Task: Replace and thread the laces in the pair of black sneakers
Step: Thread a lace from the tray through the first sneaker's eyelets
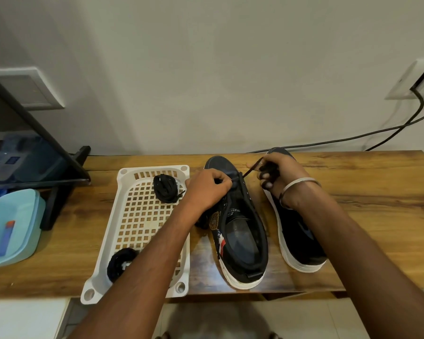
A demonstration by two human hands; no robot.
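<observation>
Centrally, a wooden table (353,192) holds a white slotted tray (142,216) with two coiled black laces, then two black sneakers — the nearer sneaker (242,236) beside the tray, the other sneaker (296,238) further right. Left hand (206,189) pinches the nearer sneaker's eyelet edge; right hand (277,174) grips a black lace (249,172) — taut between them.

A wooden table (353,192) stands against a pale wall. At its left edge sits a light blue plastic box (12,226), beside a dark screen on a black stand (22,152). Black cables (377,135) run from a wall socket (419,79) at right.
</observation>
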